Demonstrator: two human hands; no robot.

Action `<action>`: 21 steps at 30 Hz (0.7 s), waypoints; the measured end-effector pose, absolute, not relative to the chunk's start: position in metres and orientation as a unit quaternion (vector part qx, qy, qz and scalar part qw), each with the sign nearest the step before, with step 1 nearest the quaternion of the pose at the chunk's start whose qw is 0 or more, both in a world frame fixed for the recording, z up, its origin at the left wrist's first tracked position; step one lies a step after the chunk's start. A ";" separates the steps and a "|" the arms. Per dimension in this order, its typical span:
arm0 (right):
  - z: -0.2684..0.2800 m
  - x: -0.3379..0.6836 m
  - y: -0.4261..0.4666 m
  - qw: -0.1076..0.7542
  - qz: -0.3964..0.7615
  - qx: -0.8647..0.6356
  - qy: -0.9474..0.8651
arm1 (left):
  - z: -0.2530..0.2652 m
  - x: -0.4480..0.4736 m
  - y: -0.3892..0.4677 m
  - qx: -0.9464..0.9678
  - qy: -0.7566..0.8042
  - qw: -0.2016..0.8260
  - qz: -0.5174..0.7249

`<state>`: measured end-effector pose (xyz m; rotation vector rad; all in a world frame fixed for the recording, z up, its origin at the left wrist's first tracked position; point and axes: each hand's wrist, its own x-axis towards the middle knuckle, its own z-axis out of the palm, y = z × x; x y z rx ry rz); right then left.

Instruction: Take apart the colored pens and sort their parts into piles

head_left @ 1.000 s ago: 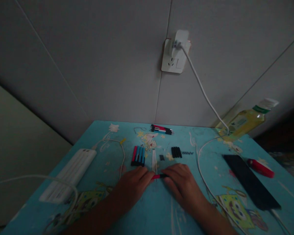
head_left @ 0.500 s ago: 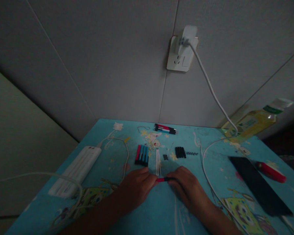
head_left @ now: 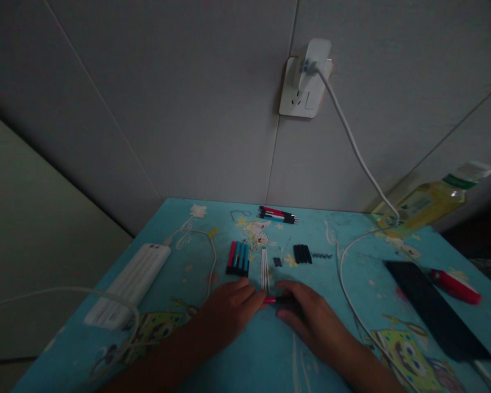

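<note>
Near the front middle of the table, my left hand [head_left: 234, 307] is closed on a pen with a red barrel [head_left: 270, 300] and a black end [head_left: 285, 301]. My right hand [head_left: 311, 316] surrounds the black end, thumb and forefinger apart; whether it touches the pen is hard to see. Just beyond lie several thin white refills [head_left: 264, 267]. Red and blue pen barrels with black ends [head_left: 238, 258] are lined up to their left. On the right are small dark pieces [head_left: 277, 262], black tubular pieces [head_left: 302, 254] and a row of tiny springs [head_left: 322, 256].
Several whole pens [head_left: 276, 215] lie at the back. A white power strip [head_left: 129, 284] and its cable occupy the left. Rightward are a white cable [head_left: 340, 267], a dark flat phone-like device [head_left: 436, 311], a red-handled object [head_left: 456, 286] and a yellow liquid bottle [head_left: 427, 204] beside the wall.
My right hand's thumb and forefinger have spread apart around the pen's black end. My left hand keeps its grip on the red barrel. The view has shifted slightly.
</note>
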<state>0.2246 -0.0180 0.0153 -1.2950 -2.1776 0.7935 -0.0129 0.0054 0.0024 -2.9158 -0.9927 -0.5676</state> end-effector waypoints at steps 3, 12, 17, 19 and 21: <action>0.015 0.224 -0.017 0.228 0.286 -0.461 -0.808 | 0.000 -0.013 0.006 -0.931 -0.308 0.014 -0.194; 0.016 0.226 -0.016 0.237 0.277 -0.473 -0.802 | 0.000 -0.015 0.007 -0.931 -0.313 0.022 -0.187; 0.015 0.228 -0.017 0.257 0.265 -0.497 -0.786 | 0.002 -0.014 0.008 -0.928 -0.321 0.019 -0.189; 0.014 0.228 -0.017 0.252 0.257 -0.487 -0.796 | 0.003 -0.014 0.008 -0.923 -0.334 0.021 -0.191; 0.014 0.228 -0.016 0.249 0.256 -0.478 -0.803 | 0.004 -0.014 0.009 -0.921 -0.337 0.024 -0.192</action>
